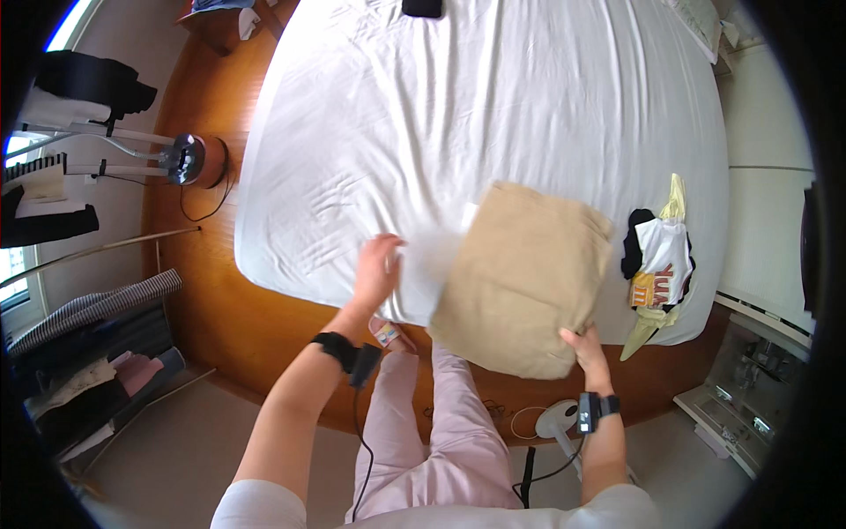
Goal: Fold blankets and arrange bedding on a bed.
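A beige folded cloth item (522, 278), perhaps a garment, lies across the near edge of a white-sheeted bed (330, 145), its lower part overhanging. My right hand (587, 347) grips its near right corner, with the thumb on top. To the left of the cloth, my left hand (379, 264) is over the sheet, fingers bent and slightly apart, with nothing visible in it. A pale blurred patch lies between that hand and the cloth; what it is I cannot tell. A small white piece (469, 215) shows at the cloth's left edge.
A folded bundle of clothing (661, 258) bearing print lies on the bed's right. At the far edge is a black object (422, 8). A garment steamer (192, 161) and clothes rack (99, 317) stand left. A white stand base (556, 418) and cables are near my legs.
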Available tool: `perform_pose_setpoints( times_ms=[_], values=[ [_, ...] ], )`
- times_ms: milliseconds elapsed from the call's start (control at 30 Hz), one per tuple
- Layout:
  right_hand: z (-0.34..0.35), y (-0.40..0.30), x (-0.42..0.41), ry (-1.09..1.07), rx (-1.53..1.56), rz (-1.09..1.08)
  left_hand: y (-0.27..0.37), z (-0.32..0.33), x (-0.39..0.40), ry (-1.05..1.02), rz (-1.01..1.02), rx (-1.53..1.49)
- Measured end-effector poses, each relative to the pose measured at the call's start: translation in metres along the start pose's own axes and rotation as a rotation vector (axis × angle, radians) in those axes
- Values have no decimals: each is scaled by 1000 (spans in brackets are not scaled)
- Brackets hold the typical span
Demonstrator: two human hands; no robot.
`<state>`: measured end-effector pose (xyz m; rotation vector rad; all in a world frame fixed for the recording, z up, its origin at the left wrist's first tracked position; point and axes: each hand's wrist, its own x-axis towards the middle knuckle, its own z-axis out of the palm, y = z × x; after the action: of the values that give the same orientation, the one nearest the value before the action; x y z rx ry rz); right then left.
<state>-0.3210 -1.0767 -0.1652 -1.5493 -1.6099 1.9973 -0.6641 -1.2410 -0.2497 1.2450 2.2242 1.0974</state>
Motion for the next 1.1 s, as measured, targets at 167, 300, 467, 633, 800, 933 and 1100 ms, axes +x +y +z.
perform_pose_setpoints(
  times_ms=[167, 300, 467, 633, 800, 933, 1100],
  values=[
    [-103, 42, -10, 178, 165, 207, 89, 125, 52, -353, 373, 106],
    [-107, 48, 18, 442, -275, -103, 87, 174, 92, -429, 457, 190],
    [-41, -32, 67, 583, -770, -503, -40, 62, 82, -5, -133, 708],
    [38, -55, 108, 387, -635, -679, -166, -107, 1, 9, -1142, 652],
    [176, -8, 89, -116, -14, -239, -270, -187, -86, 213, -1364, 108],
    [260, 48, 43, -358, 569, 496, -234, -185, -50, 190, -1619, -514],
    [356, 117, 23, 87, 973, 768, -306, -204, -60, 273, -1495, -999]
  ],
)
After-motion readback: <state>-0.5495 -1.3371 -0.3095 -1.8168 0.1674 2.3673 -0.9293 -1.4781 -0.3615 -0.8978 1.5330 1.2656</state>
